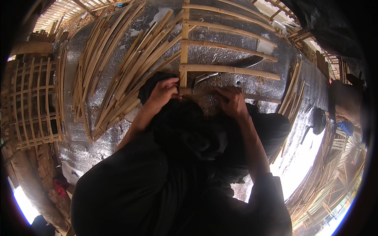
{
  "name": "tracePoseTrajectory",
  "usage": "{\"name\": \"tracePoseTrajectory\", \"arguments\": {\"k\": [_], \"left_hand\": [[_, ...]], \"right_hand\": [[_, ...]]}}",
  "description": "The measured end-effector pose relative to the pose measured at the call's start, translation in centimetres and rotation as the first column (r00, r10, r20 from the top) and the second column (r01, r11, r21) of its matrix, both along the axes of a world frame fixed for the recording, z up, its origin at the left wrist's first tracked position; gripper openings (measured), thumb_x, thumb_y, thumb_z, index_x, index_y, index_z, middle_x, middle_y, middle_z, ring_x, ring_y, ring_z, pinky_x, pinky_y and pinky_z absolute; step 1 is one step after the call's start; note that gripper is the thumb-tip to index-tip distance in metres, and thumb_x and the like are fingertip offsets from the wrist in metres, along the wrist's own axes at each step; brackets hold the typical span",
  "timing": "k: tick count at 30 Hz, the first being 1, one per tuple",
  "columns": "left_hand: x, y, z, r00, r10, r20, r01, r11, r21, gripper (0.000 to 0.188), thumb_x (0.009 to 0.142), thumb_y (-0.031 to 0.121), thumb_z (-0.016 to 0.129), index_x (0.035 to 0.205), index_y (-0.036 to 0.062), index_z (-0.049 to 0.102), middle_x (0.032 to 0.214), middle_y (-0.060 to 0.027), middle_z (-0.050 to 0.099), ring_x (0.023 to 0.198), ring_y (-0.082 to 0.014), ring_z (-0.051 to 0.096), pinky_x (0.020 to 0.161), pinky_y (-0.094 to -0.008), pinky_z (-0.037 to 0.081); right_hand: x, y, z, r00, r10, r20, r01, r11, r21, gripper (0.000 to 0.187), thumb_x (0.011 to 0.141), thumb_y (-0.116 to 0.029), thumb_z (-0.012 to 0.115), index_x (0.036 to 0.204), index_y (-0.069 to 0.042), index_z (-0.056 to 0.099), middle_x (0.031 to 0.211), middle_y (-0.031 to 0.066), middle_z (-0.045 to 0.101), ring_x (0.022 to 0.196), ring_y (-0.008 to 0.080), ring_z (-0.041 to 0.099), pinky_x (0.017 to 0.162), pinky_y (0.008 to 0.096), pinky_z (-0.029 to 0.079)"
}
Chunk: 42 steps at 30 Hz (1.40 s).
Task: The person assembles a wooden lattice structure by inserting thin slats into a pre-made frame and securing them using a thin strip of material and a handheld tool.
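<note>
Bamboo slat crosswise at lower end of upright strip. Right hand arched over slat, fingers gripping narrowly; left hand curled near joint, forearm slanting inward, grip unclear.

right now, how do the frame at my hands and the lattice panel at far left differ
The frame has slats branching right from one upright strip; the lattice panel is a crossed grid. The frame's gaps look wider than the panel's. Both appear made of narrow, pale brown strips.
</note>
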State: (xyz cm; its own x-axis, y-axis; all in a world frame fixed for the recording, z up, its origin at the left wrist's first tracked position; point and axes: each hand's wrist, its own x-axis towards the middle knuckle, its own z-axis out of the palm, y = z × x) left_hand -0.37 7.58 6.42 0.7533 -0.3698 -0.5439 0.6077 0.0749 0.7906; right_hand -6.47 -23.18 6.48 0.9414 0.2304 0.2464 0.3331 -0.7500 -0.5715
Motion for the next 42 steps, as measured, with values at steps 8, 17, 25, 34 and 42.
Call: {"name": "tracePoseTrajectory", "arguments": {"k": [8,17,25,34,42], "left_hand": [[0.0,-0.2,0.0,1.0,-0.017,-0.006,0.017,0.999,0.034,0.051,0.092,-0.004,0.055,0.141,-0.0121,0.046,0.111,-0.0159,0.059,0.096,-0.0231,0.065,0.084,-0.0372,0.063],[-0.3,0.2,-0.6,0.999,-0.027,0.041,0.026,0.999,0.037,0.052,0.091,0.0,0.065,0.139,-0.0121,0.049,0.11,-0.0172,0.065,0.093,-0.0226,0.068,0.08,-0.0347,0.061],[-0.5,-0.1,-1.4,0.941,-0.22,0.256,0.14,0.945,0.296,0.057,0.087,0.008,0.075,0.136,-0.0095,0.054,0.11,-0.0184,0.072,0.088,-0.0225,0.074,0.077,-0.0319,0.058],[-1.6,1.3,4.7,0.909,-0.281,0.307,0.183,0.933,0.311,0.049,0.094,0.012,0.071,0.139,-0.0031,0.055,0.132,-0.0228,0.065,0.118,-0.0307,0.067,0.096,-0.0362,0.056],[-4.0,17.5,3.3,0.787,-0.099,0.609,-0.466,0.552,0.691,0.028,0.088,0.014,0.076,0.111,-0.0007,0.068,0.099,-0.0164,0.073,0.092,-0.0273,0.072,0.079,-0.0385,0.058]], "right_hand": [[0.0,0.1,0.3,1.0,-0.007,0.022,0.006,1.0,0.01,0.03,0.079,-0.016,0.083,0.108,-0.009,0.077,0.086,0.0124,0.07,0.08,0.0304,0.067,0.075,0.0409,0.052],[0.2,0.3,0.6,0.999,0.004,0.034,-0.003,0.999,-0.032,0.03,0.08,-0.012,0.083,0.109,-0.008,0.077,0.087,0.0135,0.071,0.079,0.0317,0.069,0.072,0.0407,0.053],[0.6,1.1,1.0,0.999,0.029,-0.023,-0.029,1.0,0.012,0.025,0.08,-0.006,0.081,0.105,-0.006,0.076,0.084,0.0158,0.071,0.074,0.0346,0.069,0.067,0.042,0.054],[1.0,2.0,0.7,0.994,0.034,-0.1,-0.042,0.996,-0.076,0.03,0.075,-0.009,0.082,0.105,-0.01,0.076,0.091,0.0122,0.074,0.081,0.034,0.07,0.074,0.0448,0.056],[1.1,2.5,0.2,0.992,0.066,-0.103,-0.067,0.998,0.002,0.024,0.082,-0.005,0.076,0.105,-0.004,0.075,0.102,0.0181,0.076,0.091,0.0351,0.074,0.08,0.0426,0.057]]}}
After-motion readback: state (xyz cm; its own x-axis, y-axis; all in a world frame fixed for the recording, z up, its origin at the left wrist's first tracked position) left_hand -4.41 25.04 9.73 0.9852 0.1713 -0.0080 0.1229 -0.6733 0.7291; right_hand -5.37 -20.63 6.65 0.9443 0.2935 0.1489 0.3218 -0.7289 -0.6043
